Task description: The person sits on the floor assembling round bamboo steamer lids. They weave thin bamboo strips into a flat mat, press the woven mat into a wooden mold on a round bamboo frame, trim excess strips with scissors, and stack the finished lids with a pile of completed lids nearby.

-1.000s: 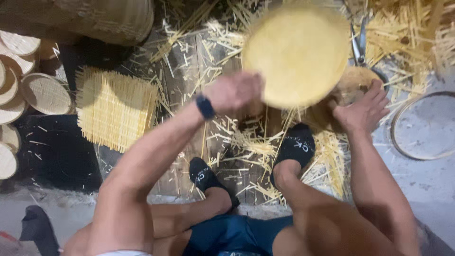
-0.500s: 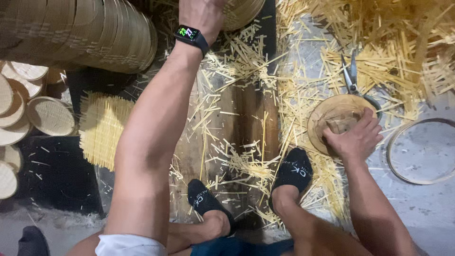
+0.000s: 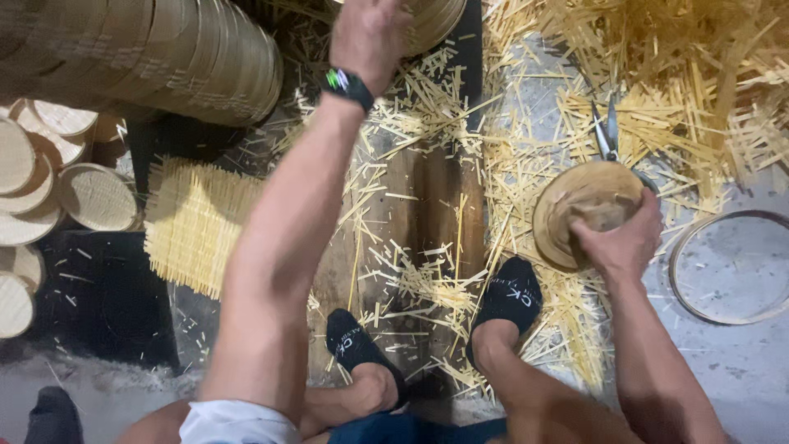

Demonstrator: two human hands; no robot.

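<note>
My left hand (image 3: 370, 33) reaches far up to the top edge of the head view, against a stack of round woven bamboo trays (image 3: 436, 20). A black wristband sits on that wrist. Its fingers are cut off by the frame, so I cannot see a grip. My right hand (image 3: 618, 240) clasps the near edge of a round, domed wooden form (image 3: 575, 201) lying on the straw-strewn floor at the right.
Scissors (image 3: 606, 136) lie just beyond the wooden form. A thin bamboo hoop (image 3: 727, 267) rests at the right. A square woven mat (image 3: 197, 222) and round lids (image 3: 90, 197) lie left, stacked rims (image 3: 164, 57) top left. Cut bamboo strips cover the wooden board (image 3: 427, 205) by my feet.
My left hand carried a round woven disc from above my knees up to the stack at the top. My right hand stayed on the wooden form.
</note>
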